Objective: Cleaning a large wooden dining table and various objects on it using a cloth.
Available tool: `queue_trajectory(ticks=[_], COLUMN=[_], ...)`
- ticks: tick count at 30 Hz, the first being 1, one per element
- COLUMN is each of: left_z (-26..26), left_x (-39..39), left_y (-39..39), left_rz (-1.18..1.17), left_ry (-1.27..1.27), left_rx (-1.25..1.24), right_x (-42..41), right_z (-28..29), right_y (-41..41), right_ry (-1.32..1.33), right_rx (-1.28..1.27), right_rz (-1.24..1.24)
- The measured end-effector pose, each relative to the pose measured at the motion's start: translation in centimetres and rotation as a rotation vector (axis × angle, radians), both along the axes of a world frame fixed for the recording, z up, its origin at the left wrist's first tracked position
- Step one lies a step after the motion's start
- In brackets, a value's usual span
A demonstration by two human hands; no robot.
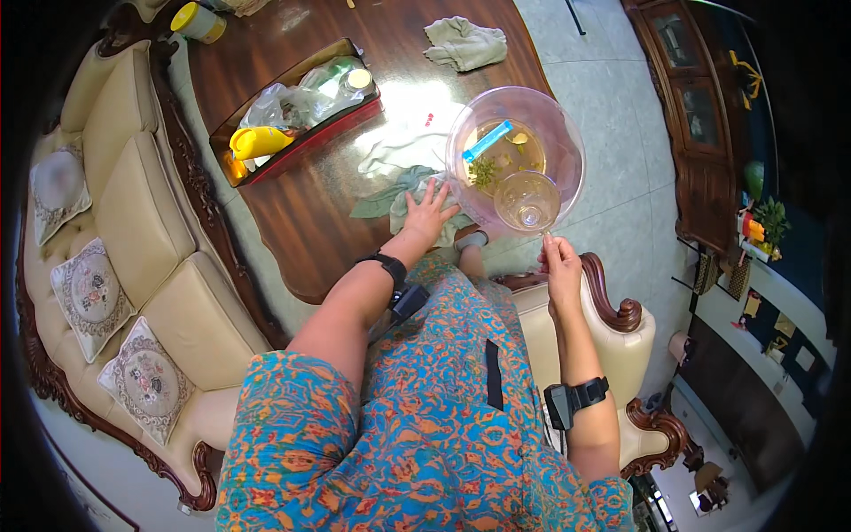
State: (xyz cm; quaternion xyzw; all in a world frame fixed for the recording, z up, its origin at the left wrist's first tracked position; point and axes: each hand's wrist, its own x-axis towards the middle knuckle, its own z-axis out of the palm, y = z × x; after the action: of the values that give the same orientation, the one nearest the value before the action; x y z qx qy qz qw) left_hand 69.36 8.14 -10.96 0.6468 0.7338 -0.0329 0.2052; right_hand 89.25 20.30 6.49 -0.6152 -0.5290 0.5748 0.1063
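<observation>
My right hand (562, 266) grips the handle of a round, transparent ladle or strainer (527, 199), whose bowl overlaps the near side of a clear round plastic bin (573, 136). Inside the bin lie green leaves (484, 171), scraps and a blue packet (487, 141); liquid seems to cover the bottom. My left hand (427, 216) is spread, palm down, on a pale crumpled cloth (405, 207) at the table's near edge, beside the bin. A grey-green cloth (384, 198) lies just left of that hand.
A red and black box (312, 136) holding plastic bags, a jar and a yellow bottle (259, 142) stands on the dark wooden table (312, 199). Another cloth (464, 43) lies at the far edge, a yellow-lidded can (199, 23) far left. Cream sofas (193, 319) flank the table.
</observation>
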Motion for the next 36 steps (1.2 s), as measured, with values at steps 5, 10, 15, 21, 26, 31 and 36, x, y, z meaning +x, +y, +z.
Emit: queue_trajectory(ticks=[5, 10, 15, 21, 26, 31, 36], left_z=[-2.5, -2.2, -0.8, 4.1, 8.7, 13.8, 19.1], left_x=[-1.9, -6.5, -9.7, -12.4, -13.5, -13.0, -10.7], left_y=[-2.4, -7.7, -10.0, -9.6, -8.1, -4.5, 1.8], left_rz=[-0.089, -0.197, 0.037, 0.494, 0.620, 0.683, 0.718], left_ry=[-0.073, -0.102, -0.154, -0.252, -0.211, -0.256, -0.331], left_rx=[-0.117, -0.117, -0.190, -0.140, 0.047, 0.194, 0.459], right_x=[0.1, 0.3, 0.4, 1.3, 2.8, 4.8, 6.4], right_z=[0.4, 1.4, 2.3, 4.4, 6.4, 7.2, 8.3], right_y=[0.0, 0.5, 0.9, 1.7, 3.8, 6.6, 11.1], right_ry=[0.025, -0.003, 0.017, 0.134, 0.206, 0.297, 0.322], right_rx=[0.002, 0.002, 0.067, 0.026, 0.015, 0.011, 0.007], right_rz=[-0.005, -0.020, -0.022, -0.070, -0.080, -0.117, -0.134])
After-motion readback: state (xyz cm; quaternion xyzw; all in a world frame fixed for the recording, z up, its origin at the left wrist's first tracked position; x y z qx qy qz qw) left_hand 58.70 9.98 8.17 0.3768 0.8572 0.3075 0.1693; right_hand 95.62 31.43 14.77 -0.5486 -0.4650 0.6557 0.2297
